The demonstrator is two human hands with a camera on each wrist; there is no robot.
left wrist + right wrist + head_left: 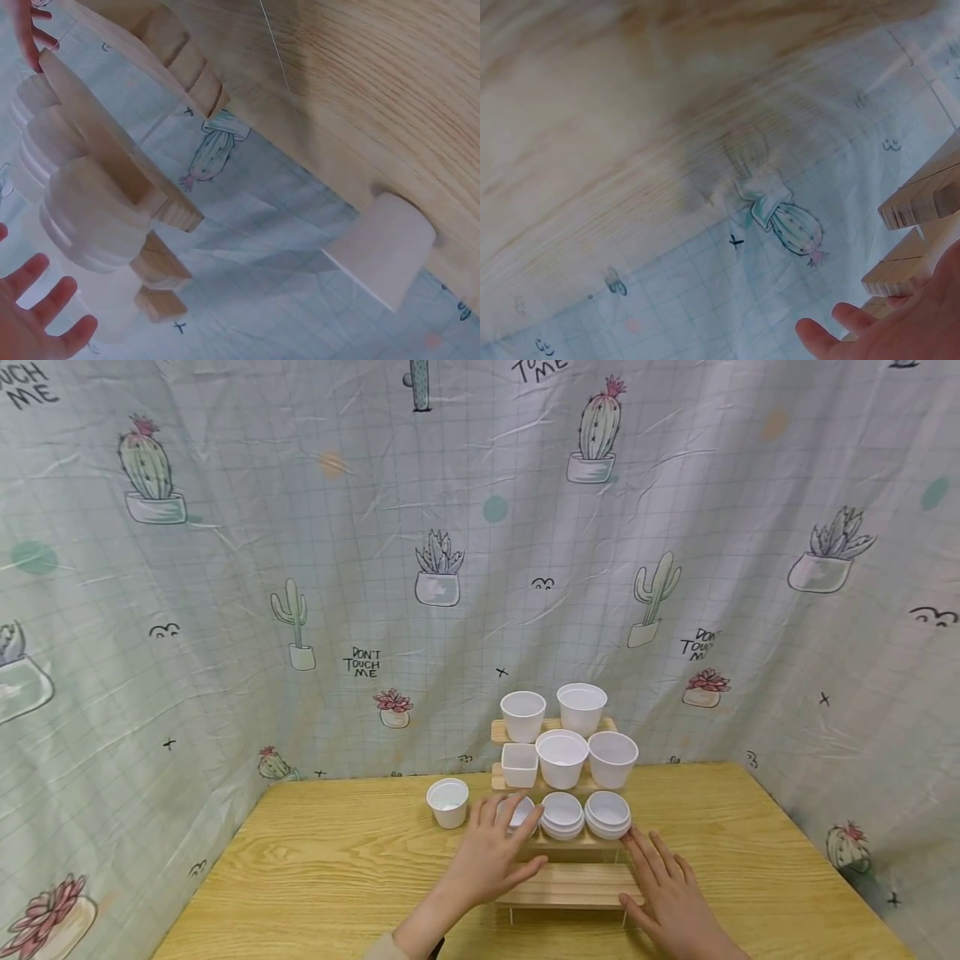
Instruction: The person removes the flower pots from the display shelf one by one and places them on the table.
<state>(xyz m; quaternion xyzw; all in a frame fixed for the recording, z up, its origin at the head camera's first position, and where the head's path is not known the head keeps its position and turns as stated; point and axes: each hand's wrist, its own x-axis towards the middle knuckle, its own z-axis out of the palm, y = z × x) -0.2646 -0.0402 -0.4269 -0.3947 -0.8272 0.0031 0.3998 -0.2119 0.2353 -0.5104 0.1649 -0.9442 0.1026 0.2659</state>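
Note:
A stepped wooden stand holds several white plastic pots on its upper tiers. My left hand, fingers spread, reaches over the left side, partly covering a small round pot on the third tier. Two more small round pots, a middle one and a right one, sit beside it. In the left wrist view the fingers are loosely bent beside the pots. My right hand is at the stand's right end, fingers extended, fingertips right at the plank's edge. In the right wrist view its fingers are near the plank ends.
A separate white pot stands on the wooden table left of the stand. Higher tiers carry a square pot and larger round pots. Behind hangs a cactus-print curtain, which also borders both sides.

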